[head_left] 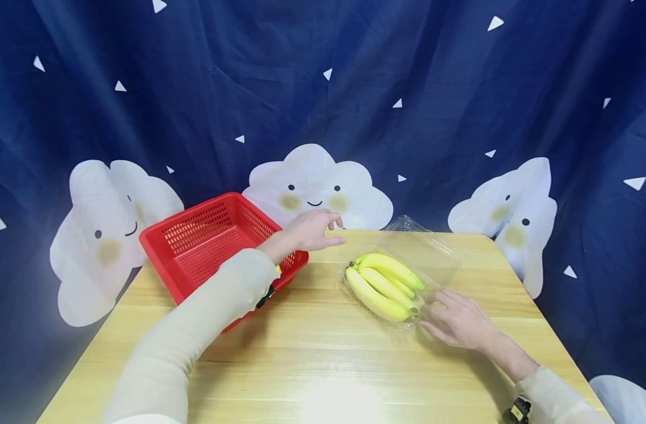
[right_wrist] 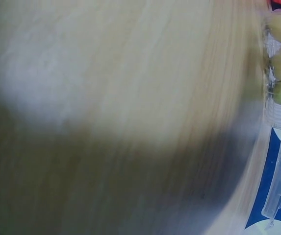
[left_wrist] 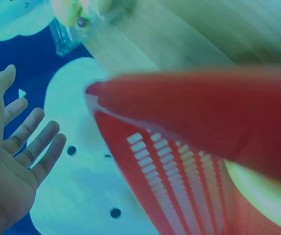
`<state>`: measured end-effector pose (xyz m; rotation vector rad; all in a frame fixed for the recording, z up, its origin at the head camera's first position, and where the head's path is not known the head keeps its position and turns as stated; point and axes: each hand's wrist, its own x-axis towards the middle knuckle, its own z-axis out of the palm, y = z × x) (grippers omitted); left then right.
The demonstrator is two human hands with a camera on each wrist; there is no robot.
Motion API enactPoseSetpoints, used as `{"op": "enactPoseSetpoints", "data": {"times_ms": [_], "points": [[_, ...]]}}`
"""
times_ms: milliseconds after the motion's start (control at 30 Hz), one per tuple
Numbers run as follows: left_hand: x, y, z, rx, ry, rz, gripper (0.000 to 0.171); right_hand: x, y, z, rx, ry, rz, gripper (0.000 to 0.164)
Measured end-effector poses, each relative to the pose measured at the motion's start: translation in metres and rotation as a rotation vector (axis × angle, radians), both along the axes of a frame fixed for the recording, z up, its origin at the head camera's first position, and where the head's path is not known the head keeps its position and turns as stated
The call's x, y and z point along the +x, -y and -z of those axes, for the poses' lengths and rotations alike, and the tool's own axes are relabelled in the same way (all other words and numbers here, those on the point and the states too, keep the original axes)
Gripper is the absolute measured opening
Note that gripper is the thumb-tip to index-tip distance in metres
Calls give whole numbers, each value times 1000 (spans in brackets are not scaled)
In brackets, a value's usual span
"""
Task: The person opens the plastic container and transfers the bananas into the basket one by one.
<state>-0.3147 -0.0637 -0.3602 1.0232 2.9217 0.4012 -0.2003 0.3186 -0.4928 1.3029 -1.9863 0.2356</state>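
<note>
Several yellow bananas (head_left: 383, 285) lie in a clear plastic clamshell box (right_wrist: 280, 117) on the table. Its clear lid (head_left: 426, 247) is folded open toward the back right. My right hand (head_left: 457, 321) is at the box's right end, fingers loosely bent, fingertips right at its edge; the right wrist view leaves this hand out. My left hand (head_left: 314, 229) is in the air past the right rim of a red plastic basket (head_left: 206, 259), with fingers spread and nothing held in the left wrist view. A yellow rounded thing (left_wrist: 263, 193) shows inside the basket, mostly hidden.
The light wooden table (head_left: 323, 353) carries the basket at left and the box right of centre. Behind it hangs a dark blue curtain (head_left: 280, 106) with smiling clouds and white triangles. My left forearm passes over the basket's front side.
</note>
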Motion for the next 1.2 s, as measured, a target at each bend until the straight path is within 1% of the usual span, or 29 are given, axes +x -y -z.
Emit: {"op": "enactPoseSetpoints", "data": {"times_ms": [100, 200, 333, 533, 767, 1000, 1200], "points": [[1, -12, -2, -8, 8, 23, 42, 0, 0, 0, 4, 2, -2, 41], [1, -22, -1, -20, 2, 45, 43, 0, 1, -1, 7, 4, -1, 41], [1, -32, 3, -26, -12, 67, 44, 0, 1, -1, 8, 2, 4, 41], [1, -46, 10, -8, -3, 92, 44, 0, 0, 0, 10, 5, 7, 41], [-1, -61, 27, 24, 1, 93, 48, 0, -1, 1, 6, 2, 11, 40], [3, -71, 47, 31, -7, 89, 50, -1, -1, 2, -1, -5, 4, 38], [9, -82, 60, 36, -17, 94, 52, -1, -1, 3, -1, 1, 10, 39]]}}
